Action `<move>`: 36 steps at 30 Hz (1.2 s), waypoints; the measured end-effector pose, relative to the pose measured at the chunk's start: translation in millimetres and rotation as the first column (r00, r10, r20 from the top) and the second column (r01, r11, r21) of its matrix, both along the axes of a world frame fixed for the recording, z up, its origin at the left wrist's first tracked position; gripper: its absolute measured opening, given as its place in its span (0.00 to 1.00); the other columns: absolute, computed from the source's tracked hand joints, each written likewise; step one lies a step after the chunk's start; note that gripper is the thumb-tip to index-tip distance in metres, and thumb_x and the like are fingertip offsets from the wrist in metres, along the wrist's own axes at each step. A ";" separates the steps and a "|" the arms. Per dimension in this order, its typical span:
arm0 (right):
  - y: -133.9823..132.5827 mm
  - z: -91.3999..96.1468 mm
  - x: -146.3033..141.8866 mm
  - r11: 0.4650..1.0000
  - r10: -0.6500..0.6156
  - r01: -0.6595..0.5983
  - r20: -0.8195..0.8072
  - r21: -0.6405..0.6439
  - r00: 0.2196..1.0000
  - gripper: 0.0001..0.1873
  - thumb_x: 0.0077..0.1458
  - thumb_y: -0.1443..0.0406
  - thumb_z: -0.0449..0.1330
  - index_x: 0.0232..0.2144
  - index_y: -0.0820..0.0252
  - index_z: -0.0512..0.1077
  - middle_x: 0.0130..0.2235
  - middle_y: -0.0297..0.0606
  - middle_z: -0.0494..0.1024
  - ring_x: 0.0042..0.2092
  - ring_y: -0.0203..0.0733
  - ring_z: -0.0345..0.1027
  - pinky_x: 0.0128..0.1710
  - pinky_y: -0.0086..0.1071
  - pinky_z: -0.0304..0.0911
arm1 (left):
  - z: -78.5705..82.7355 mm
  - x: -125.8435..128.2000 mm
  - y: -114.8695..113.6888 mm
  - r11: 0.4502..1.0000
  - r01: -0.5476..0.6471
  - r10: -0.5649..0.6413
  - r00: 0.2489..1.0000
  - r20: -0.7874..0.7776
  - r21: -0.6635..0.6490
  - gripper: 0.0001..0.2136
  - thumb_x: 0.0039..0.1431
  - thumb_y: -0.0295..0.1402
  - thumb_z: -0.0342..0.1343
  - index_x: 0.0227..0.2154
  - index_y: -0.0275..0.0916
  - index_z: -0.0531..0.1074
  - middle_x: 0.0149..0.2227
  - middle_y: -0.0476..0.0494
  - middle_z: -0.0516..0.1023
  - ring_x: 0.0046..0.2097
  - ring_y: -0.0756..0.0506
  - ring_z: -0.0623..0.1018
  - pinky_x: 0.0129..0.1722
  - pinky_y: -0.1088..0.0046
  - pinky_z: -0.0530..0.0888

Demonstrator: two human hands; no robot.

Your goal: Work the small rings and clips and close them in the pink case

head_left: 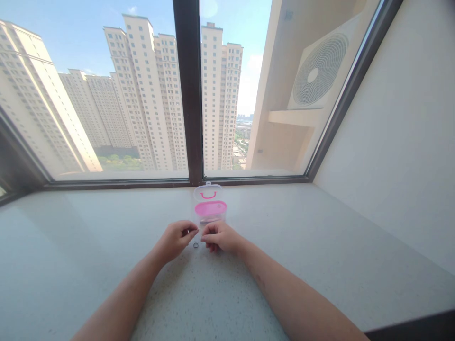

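Observation:
My left hand (180, 236) is closed in a pinch, its fingertips pointing right. Whatever it may hold is too small to make out. Facing it, a small gap away, my right hand (216, 235) also has thumb and fingers pressed together, and I cannot make out anything in them. A small dark ring (195, 245) lies on the pale speckled sill just below the fingertips. Right behind the hands stands a clear plastic box (212, 219) with a pink inner tray (208, 208). Its clear lid (209, 192), with a pink handle, is raised toward the window.
The wide speckled sill (284, 237) runs to a dark window frame (192, 94) at the back. A white wall (398, 132) rises at the right. Beyond the glass are tall buildings (142, 90) and an air conditioner unit (316, 71).

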State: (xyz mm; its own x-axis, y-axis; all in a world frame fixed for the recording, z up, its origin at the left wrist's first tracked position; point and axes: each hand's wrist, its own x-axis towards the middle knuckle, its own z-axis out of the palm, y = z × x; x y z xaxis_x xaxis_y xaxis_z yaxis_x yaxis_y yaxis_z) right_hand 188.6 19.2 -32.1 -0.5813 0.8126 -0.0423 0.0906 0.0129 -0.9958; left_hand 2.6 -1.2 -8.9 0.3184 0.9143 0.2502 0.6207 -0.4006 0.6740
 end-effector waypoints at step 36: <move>1.1 -2.4 1.7 1.000 0.013 -0.013 0.022 0.015 1.000 0.06 0.48 0.66 0.61 0.24 0.63 0.67 0.20 0.32 0.70 0.20 0.32 0.64 0.17 0.24 0.59 | -2.4 -1.7 1.6 1.000 -0.009 0.010 1.000 -0.018 0.020 0.11 0.55 0.37 0.50 0.30 0.36 0.74 0.27 0.45 0.77 0.25 0.50 0.72 0.27 0.76 0.68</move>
State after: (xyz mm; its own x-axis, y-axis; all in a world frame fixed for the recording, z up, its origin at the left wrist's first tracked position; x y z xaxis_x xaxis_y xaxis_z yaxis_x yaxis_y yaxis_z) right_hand 190.3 20.3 -34.5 -0.5911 0.8054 -0.0431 0.1124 0.0294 -0.9932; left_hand 0.9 0.4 -11.3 0.3146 0.9121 0.2629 0.6368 -0.4081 0.6542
